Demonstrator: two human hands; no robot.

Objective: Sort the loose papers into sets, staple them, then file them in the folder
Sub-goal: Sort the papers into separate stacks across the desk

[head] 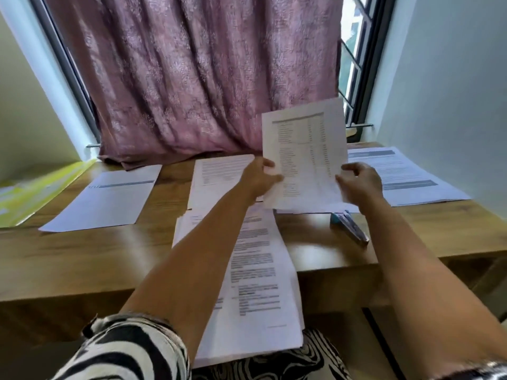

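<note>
Head view: both hands (259, 176) (359, 182) pinch an upright sheet (304, 152) between them.

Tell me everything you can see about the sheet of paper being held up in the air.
The held sheet is white printed paper carrying a dark header bar and rows of small text in columns, too blurred to read. It stands nearly upright, tilted slightly, above the wooden desk in front of the pink curtain. The left hand pinches its lower left edge and the right hand grips its lower right edge. Its bottom edge hangs just over other papers; whether they touch is unclear.
</note>
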